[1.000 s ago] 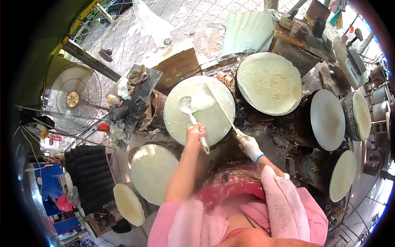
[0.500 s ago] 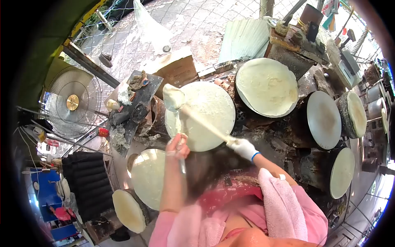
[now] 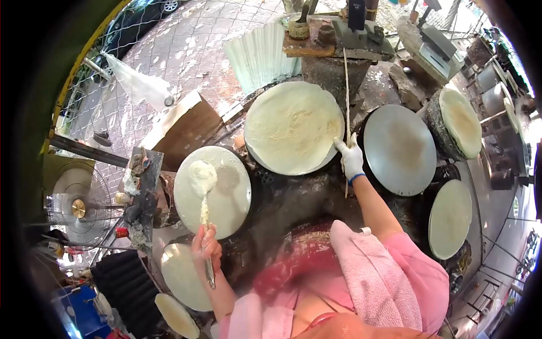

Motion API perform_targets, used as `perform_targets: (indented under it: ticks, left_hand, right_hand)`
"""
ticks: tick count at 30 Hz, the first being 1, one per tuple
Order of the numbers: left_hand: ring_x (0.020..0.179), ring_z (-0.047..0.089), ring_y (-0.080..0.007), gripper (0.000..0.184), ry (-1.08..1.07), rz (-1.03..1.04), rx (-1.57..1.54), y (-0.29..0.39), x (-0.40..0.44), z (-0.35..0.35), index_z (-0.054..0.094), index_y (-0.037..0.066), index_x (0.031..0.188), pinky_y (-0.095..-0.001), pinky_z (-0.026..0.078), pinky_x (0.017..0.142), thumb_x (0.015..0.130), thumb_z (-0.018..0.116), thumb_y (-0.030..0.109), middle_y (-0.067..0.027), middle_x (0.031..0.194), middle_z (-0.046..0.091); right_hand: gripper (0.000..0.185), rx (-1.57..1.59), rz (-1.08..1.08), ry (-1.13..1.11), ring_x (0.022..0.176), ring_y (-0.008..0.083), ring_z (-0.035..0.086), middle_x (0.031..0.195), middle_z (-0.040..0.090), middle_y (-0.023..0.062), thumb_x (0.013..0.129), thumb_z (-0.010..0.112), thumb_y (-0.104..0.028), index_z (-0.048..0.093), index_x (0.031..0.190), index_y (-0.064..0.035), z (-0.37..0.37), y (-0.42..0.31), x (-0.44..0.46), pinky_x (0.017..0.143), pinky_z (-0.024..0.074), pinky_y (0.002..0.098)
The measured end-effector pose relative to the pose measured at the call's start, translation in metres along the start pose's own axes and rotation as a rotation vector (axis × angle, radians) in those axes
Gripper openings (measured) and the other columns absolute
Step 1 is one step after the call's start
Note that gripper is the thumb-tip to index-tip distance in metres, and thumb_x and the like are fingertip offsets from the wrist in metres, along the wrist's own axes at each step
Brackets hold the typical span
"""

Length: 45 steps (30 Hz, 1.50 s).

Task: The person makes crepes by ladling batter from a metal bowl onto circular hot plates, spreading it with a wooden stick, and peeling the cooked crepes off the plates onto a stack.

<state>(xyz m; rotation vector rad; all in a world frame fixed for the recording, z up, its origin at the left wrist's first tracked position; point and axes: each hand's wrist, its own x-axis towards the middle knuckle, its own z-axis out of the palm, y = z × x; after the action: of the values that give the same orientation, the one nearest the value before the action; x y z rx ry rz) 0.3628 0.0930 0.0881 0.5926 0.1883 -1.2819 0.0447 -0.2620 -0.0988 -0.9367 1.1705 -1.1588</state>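
My left hand is bare and closed round the handle of a ladle. White batter coats the ladle, which hangs over a round griddle with a pale layer on it. My right hand, in a white glove, holds a long thin stick that points away from me. The gloved fingers are at the right edge of a large pale pancake on another griddle. To the right of this hand is a bare grey griddle with a brownish patch.
More round griddles with pale sheets stand at the right and lower left. A fan is at the far left. Beyond the griddles are a cardboard box, a wire fence and a cluttered stand.
The view has turned right. My right hand moved from the ladle's griddle to the large pancake's edge, and the stick now points away. The ladle, raised off its griddle, is heaped with batter.
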Motion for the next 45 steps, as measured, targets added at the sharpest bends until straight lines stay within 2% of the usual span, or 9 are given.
perform_targets:
  ticks: [4, 7, 12, 20, 23, 30, 34, 38, 45]
  left_hand:
    - [0.035, 0.039, -0.0075, 0.041, -0.042, -0.016, -0.128, -0.031, 0.006, 0.026, 0.042, -0.013, 0.117, -0.0228, 0.022, 0.033, 0.108, 0.03, 0.025, -0.0024, 0.07, 0.045]
    - [0.035, 0.041, -0.0078, 0.041, -0.049, -0.025, -0.144, -0.045, 0.014, 0.043, 0.04, -0.013, 0.119, -0.0245, 0.022, 0.033, 0.107, 0.03, 0.025, -0.002, 0.071, 0.046]
    - [0.037, 0.045, -0.0081, 0.041, -0.078, -0.046, -0.052, -0.047, 0.035, 0.058, 0.039, -0.013, 0.119, -0.0249, 0.025, 0.038, 0.108, 0.027, 0.025, -0.0023, 0.071, 0.048]
    - [0.032, 0.034, -0.0056, 0.036, 0.029, -0.095, 0.418, -0.001, 0.073, 0.067, 0.049, -0.009, 0.111, -0.0225, 0.024, 0.035, 0.107, 0.035, 0.024, 0.0037, 0.063, 0.043]
    - [0.033, 0.034, -0.0065, 0.033, 0.065, -0.106, 0.557, 0.018, 0.089, 0.065, 0.053, -0.006, 0.104, -0.0225, 0.024, 0.033, 0.105, 0.042, 0.025, 0.0026, 0.064, 0.043]
    - [0.033, 0.029, -0.0037, 0.021, -0.055, -0.145, 0.575, 0.012, 0.141, 0.069, 0.048, 0.009, 0.083, -0.0176, 0.02, 0.028, 0.102, 0.044, 0.017, 0.0016, 0.067, 0.043]
    - [0.031, 0.029, -0.0061, 0.023, -0.05, -0.245, 0.301, -0.023, 0.169, 0.096, 0.049, -0.003, 0.099, -0.0195, 0.021, 0.026, 0.105, 0.04, 0.017, -0.0019, 0.068, 0.044]
    - [0.031, 0.029, -0.0053, 0.029, -0.068, -0.239, 0.187, -0.08, 0.176, 0.122, 0.048, -0.009, 0.106, -0.0192, 0.022, 0.027, 0.105, 0.041, 0.019, -0.0027, 0.069, 0.046]
    - [0.032, 0.035, -0.0049, 0.035, -0.035, -0.181, 0.227, -0.165, 0.183, 0.167, 0.049, -0.01, 0.108, -0.0196, 0.024, 0.031, 0.106, 0.042, 0.024, 0.0007, 0.066, 0.046]
  right_hand:
    - [0.099, -0.057, 0.02, -0.077, 0.102, 0.0184, 0.062, 0.122, 0.064, 0.0149, 0.081, 0.079, -0.021, 0.015, 0.152, 0.0049, 0.014, -0.006, 0.058, 0.09, 0.0481, 0.028]
    - [0.101, -0.496, -0.032, -0.027, 0.103, 0.0211, 0.064, 0.122, 0.064, 0.0181, 0.078, 0.08, -0.026, 0.018, 0.153, 0.0015, 0.019, -0.013, 0.075, 0.09, 0.0492, 0.0316]
    - [0.085, -0.693, -0.061, 0.006, 0.095, 0.034, 0.069, 0.11, 0.069, 0.0199, 0.08, 0.071, -0.02, 0.028, 0.153, -0.0201, 0.042, -0.019, 0.081, 0.084, 0.0533, 0.0392]
    - [0.059, -0.368, -0.324, 0.035, 0.098, 0.0208, 0.069, 0.115, 0.07, 0.0132, 0.081, 0.068, 0.001, 0.052, 0.138, -0.0045, 0.112, -0.086, 0.02, 0.087, 0.0525, 0.0311]
    - [0.05, -0.106, -0.144, -0.01, 0.093, 0.0155, 0.067, 0.109, 0.07, 0.0101, 0.081, 0.068, 0.003, 0.056, 0.13, 0.0026, 0.111, -0.138, 0.001, 0.085, 0.0524, 0.0277]
    - [0.05, -0.246, -0.092, -0.011, 0.087, 0.0133, 0.065, 0.104, 0.068, 0.0081, 0.075, 0.073, 0.0, 0.061, 0.123, 0.0055, -0.057, -0.243, 0.026, 0.076, 0.0526, 0.027]
    - [0.055, -0.489, -0.012, 0.01, 0.08, 0.0119, 0.063, 0.1, 0.067, 0.0062, 0.071, 0.075, -0.008, 0.061, 0.123, 0.0036, -0.194, -0.312, 0.049, 0.07, 0.0507, 0.025]
    - [0.048, -1.218, -0.18, 0.17, 0.073, 0.013, 0.065, 0.086, 0.069, 0.0108, 0.067, 0.072, -0.014, 0.066, 0.11, 0.0062, -0.307, -0.413, 0.077, 0.069, 0.0529, 0.0307]
    - [0.036, -1.893, -0.494, 0.351, 0.08, 0.0352, 0.068, 0.09, 0.069, 0.0197, 0.088, 0.051, -0.016, 0.059, 0.123, -0.0148, -0.373, -0.458, 0.144, 0.072, 0.0544, 0.0427]
